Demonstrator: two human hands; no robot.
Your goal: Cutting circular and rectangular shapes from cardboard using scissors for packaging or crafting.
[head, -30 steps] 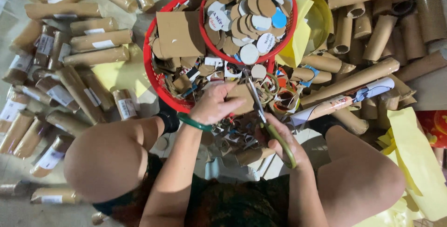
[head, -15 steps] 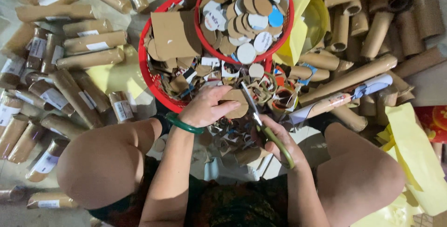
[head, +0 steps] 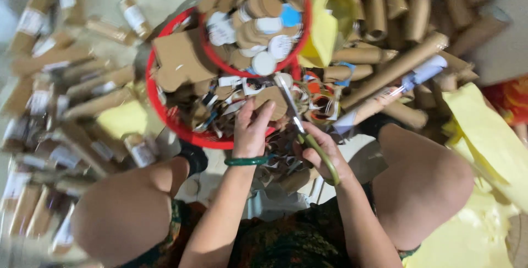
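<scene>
Left hand (head: pixel 252 130) pinching cardboard piece (head: pixel 270 98); scissors (head: pixel 308 136), gripped in right hand (head: pixel 324 149), lie just right, blades pointing away, alongside it.

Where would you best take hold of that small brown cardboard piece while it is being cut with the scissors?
Probably by its near left edge, coming from the left, as the left hand does now. The cardboard piece is flat and thin, so a pinch suits it, and the scissors in the right hand meet it from the right, leaving the left side free.
</scene>
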